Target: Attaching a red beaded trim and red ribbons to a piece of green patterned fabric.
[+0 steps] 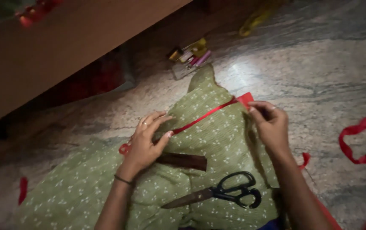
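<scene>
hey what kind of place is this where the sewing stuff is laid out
Probably a home floor used for sewing, not a workshop bench. Green printed fabric lies spread on polished stone floor, with black-handled scissors on it, a red ribbon stretched between left hand and right hand, and wooden furniture beside.

Dim, warm picture. A bright pool of glare lies on the far floor [251, 72]; left and near edges sink into shadow. Everything is soft, slightly blurred.

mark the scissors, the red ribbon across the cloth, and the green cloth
scissors [229, 192], head view, at the pivot by the black handles
red ribbon [204, 117], head view, mid-span between the hands
green cloth [223, 136], head view, bare dotted patch
</scene>
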